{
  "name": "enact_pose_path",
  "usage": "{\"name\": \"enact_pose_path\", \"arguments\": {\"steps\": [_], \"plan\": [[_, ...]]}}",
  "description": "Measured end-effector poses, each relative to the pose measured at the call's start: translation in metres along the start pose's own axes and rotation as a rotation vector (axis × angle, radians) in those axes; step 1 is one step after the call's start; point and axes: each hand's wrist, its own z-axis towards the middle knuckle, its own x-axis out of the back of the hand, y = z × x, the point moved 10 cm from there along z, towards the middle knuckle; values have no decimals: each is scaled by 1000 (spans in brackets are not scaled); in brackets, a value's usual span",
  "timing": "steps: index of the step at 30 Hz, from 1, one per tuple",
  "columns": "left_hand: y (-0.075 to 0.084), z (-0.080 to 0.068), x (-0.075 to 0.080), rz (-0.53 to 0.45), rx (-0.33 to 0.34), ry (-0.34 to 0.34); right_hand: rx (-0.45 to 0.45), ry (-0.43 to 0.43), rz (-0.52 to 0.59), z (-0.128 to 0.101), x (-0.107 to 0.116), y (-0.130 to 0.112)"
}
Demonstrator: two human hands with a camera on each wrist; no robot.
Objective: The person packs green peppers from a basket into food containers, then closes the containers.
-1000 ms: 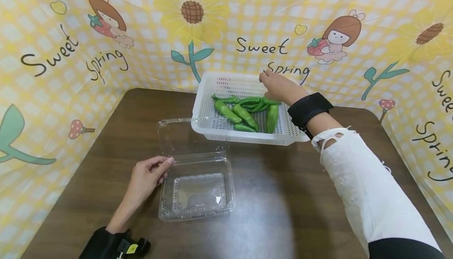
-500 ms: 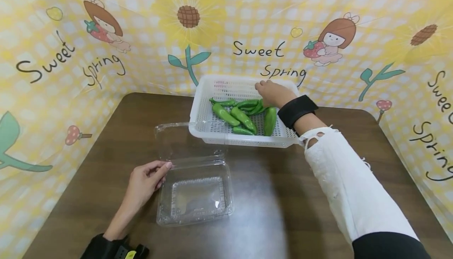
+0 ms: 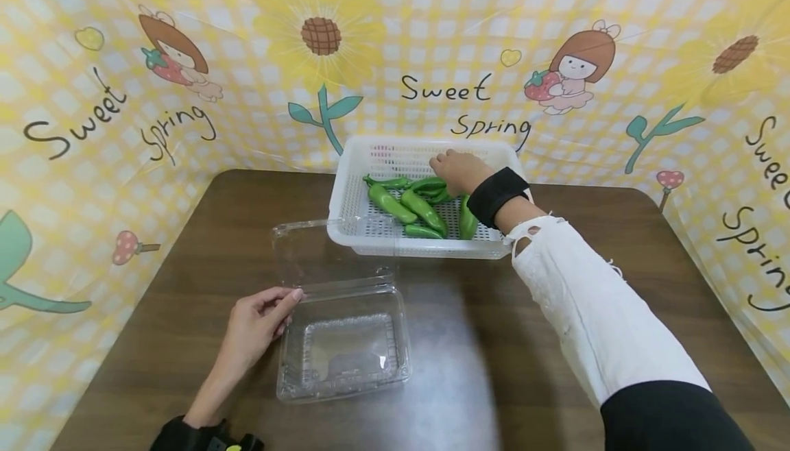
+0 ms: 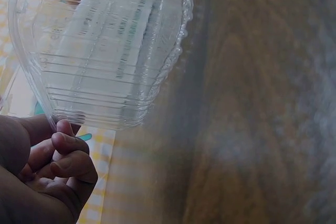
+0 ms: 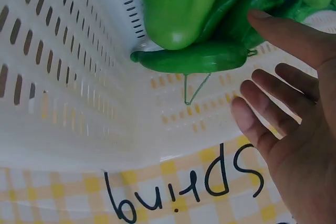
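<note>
A white slotted basket [image 3: 407, 245] at the back of the table holds several green peppers [image 3: 401, 204]. My right hand [image 3: 453, 166] hovers inside it over the rear peppers, fingers straight and spread, holding nothing. In the right wrist view the fingertips [image 5: 262, 19] are just beside a slim pepper [image 5: 194, 56] that lies against the basket wall [image 5: 63, 77]. My left hand [image 3: 259, 317] pinches the left rim of a clear, empty clamshell container [image 3: 342, 348], whose lid [image 3: 315, 252] lies open behind it. The left wrist view shows the curled fingers [image 4: 68, 163] at the container's edge [image 4: 105, 51].
The dark wooden table [image 3: 494, 341] is bare to the right of the container and in front of the basket. A yellow checked backdrop [image 3: 432, 46] with flowers and "Sweet Spring" lettering encloses the table on three sides.
My right hand has come down and to the left from the basket's far rim, closer to the peppers. The left hand has kept its hold on the container.
</note>
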Motion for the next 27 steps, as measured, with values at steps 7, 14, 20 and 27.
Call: {"name": "enact_pose_path", "arguments": {"steps": [7, 14, 20, 27], "plan": [[2, 3, -2, -1, 3, -3, -39, -82, 47, -1, -12, 3], [0, 1, -1, 5, 19, 5, -22, -74, 16, 0, -20, 0], [-1, 1, 0, -1, 25, 16, 21, -10, -84, 6, -18, -3], [-1, 1, -1, 6, 47, 11, 18, -5, -177, 9, -19, -6]]}}
